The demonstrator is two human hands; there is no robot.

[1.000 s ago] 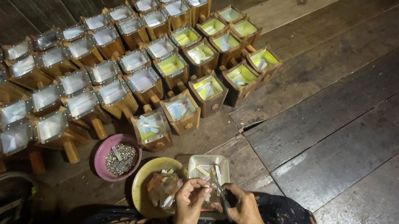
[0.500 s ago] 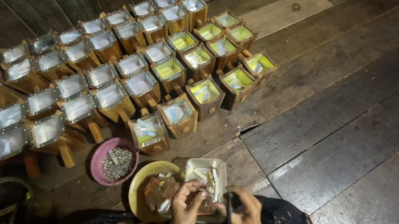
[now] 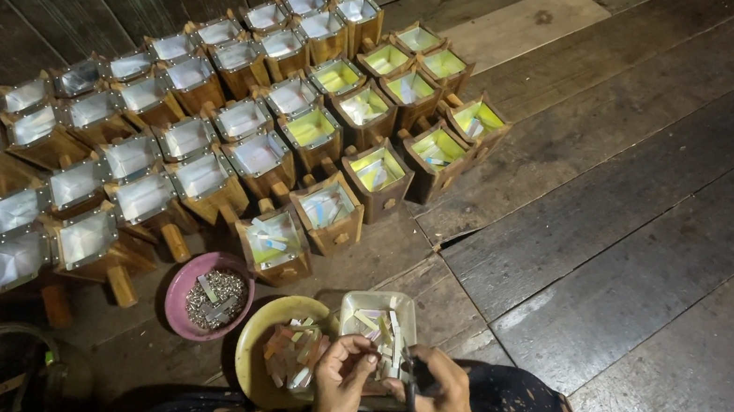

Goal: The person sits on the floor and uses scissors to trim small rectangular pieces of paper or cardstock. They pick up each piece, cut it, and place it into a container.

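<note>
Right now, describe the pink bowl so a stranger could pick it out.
Start at the rows of small wooden boxes on the plank floor. Just below them, left of the yellow bowl, sits the pink bowl: the only one holding small grey metal bits.

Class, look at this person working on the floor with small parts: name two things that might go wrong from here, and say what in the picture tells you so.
1. The left hand and right hand work close together over a clear tray of small strips; one may slip out and drop into a floorboard gap.
2. The pink bowl of tiny metal pieces and the yellow bowl sit right by the knees, so a shift could tip them.
</note>
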